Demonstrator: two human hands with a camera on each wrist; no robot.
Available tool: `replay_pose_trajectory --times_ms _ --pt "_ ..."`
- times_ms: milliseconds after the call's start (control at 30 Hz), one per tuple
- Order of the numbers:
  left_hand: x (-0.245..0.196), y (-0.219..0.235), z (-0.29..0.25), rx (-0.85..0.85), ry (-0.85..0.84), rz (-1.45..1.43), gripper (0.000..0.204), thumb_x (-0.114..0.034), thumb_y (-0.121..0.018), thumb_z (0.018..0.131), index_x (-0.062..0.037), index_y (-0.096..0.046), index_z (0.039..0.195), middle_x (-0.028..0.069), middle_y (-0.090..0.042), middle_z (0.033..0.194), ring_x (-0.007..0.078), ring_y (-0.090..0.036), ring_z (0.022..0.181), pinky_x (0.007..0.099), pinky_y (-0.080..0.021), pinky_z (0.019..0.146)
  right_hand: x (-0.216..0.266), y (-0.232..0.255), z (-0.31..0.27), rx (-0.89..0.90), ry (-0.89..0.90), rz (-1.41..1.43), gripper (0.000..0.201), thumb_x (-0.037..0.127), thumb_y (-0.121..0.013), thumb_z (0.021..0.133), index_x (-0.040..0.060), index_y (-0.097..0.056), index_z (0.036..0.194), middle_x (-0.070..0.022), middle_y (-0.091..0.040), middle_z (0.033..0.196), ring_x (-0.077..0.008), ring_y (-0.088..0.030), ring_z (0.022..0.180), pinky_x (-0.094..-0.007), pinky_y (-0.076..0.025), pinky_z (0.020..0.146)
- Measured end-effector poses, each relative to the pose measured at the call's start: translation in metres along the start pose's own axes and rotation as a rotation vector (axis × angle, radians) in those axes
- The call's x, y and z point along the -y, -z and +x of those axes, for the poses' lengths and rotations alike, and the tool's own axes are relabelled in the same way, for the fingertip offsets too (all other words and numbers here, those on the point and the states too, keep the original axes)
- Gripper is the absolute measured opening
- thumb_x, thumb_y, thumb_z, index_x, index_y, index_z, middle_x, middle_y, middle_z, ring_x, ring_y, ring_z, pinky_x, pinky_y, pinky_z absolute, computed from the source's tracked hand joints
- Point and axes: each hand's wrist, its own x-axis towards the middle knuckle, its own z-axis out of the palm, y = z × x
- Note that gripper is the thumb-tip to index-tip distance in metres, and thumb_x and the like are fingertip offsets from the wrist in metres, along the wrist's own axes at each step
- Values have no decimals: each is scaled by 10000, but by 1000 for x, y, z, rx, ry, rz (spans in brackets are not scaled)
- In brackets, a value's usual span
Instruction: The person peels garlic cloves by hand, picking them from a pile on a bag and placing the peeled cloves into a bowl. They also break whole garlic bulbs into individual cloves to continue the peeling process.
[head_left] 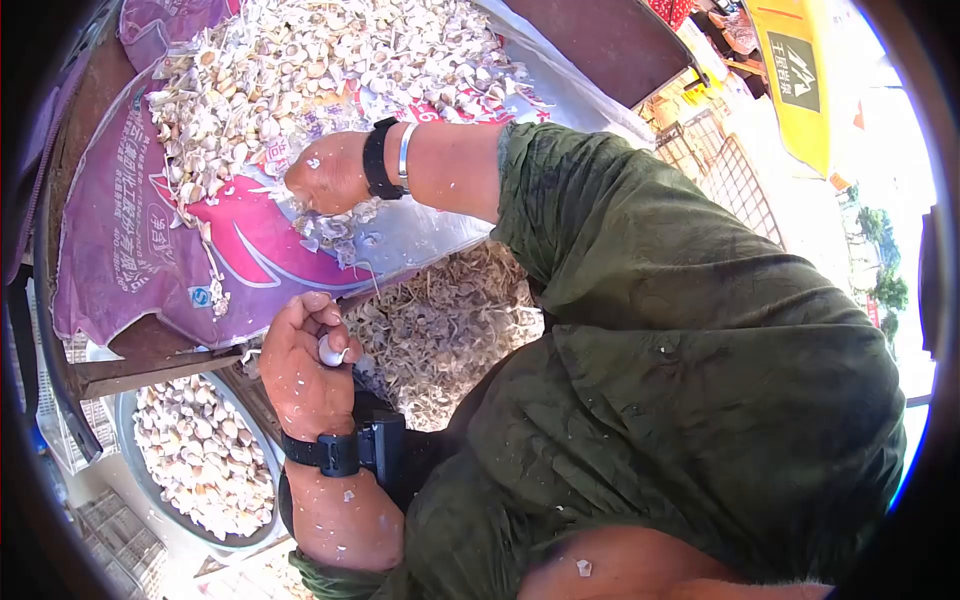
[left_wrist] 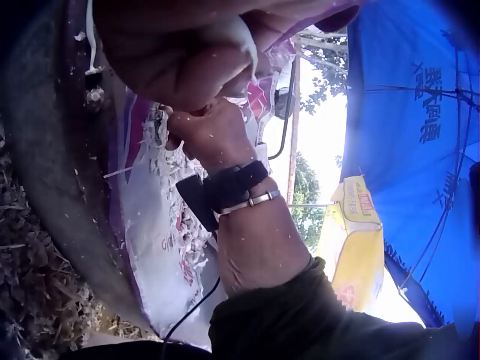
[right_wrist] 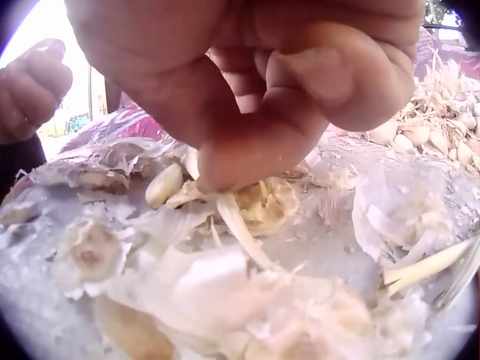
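Observation:
In the head view my left hand (head_left: 305,365) is low on the left, fingers curled round a whitish garlic clove (head_left: 332,352). The left wrist view shows its pale edge (left_wrist: 238,36) among the fingers. Farther up, my right hand (head_left: 330,172), with a black strap and silver bracelet at its wrist, bends over loose garlic skins (head_left: 335,232) on a printed plastic sack (head_left: 245,235). Close up in the right wrist view, its fingertips (right_wrist: 240,161) press down on papery skin, and a peel strip (right_wrist: 244,232) runs out from under them. A small clove (right_wrist: 164,185) lies beside them.
A large heap of garlic cloves (head_left: 320,60) covers the far part of the sack. Below the edge is a pile of dry peelings (head_left: 440,330). A grey tub of cloves (head_left: 200,460) stands at the lower left. A wire crate (head_left: 720,165) is at the right.

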Motion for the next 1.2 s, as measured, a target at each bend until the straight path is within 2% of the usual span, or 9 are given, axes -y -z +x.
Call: replay_pose_trajectory --times_ms 167,333,567,900,1000,1033,1067,1100,1200 --pt "3 -4 7 18 38 -46 211 -210 -484 932 -16 -563 959 70 -539 796 135 -446 589 271 -346 507 16 24 -27 -16 -275 901 80 66 -644 819 -3 -627 856 -93 -669 736 -144 -663 593 -310 -509 544" --pt "6 -7 19 -11 91 5 273 -250 -461 951 0 -560 995 74 -544 817 142 -455 609 274 -349 512 -2 -8 -20 -391 49 308 74 42 -629 795 49 -652 865 -120 -667 766 -258 -666 699 -361 -517 625" --pt "4 -8 21 17 105 23 263 -234 -454 949 -3 -555 1027 74 -550 838 142 -454 629 268 -355 529 7 -10 -7 -88 74 19 162 53 -632 712 40 -636 874 -192 -658 821 -368 -656 824 -435 -518 680" --pt "-7 -22 9 -83 42 -177 351 -299 -377 1012 -7 -569 1052 92 -588 888 143 -472 642 247 -365 500 28 46 -9 -40 34 836 219 183 -733 828 28 -666 967 -98 -685 849 -165 -655 759 -317 -509 661" --pt "-1 -4 17 66 72 -161 338 -280 -385 1009 -9 -583 969 92 -577 847 141 -469 606 252 -358 479 -28 28 35 -405 -55 266 190 88 -541 848 39 -677 972 -123 -688 870 -240 -678 780 -354 -534 703" --pt "0 -5 17 62 70 -162 338 -280 -385 1009 -9 -583 969 92 -577 847 141 -469 606 252 -358 479 -42 31 49 -279 -225 228 178 97 -548 855 56 -685 961 -128 -689 911 -264 -682 808 -354 -541 724" --pt "1 -6 17 71 72 -158 335 -278 -393 1005 -10 -583 934 92 -572 827 141 -465 588 254 -356 473 -83 5 70 -246 172 -598 168 113 -585 844 69 -692 965 -106 -695 965 -254 -683 887 -346 -552 745" --pt "2 -6 16 79 74 -154 336 -275 -401 1002 -12 -582 900 93 -567 807 141 -461 570 256 -353 467 -96 -6 84 -202 -115 -207 207 141 -637 809 75 -700 995 -62 -699 993 -233 -669 964 -332 -558 761" --pt "1 -6 17 77 72 -163 329 -274 -404 1001 -17 -580 895 91 -567 791 143 -455 550 258 -353 468 -97 -7 110 52 89 -665 231 150 -635 806 69 -699 1012 -79 -699 1002 -241 -664 976 -337 -555 772"
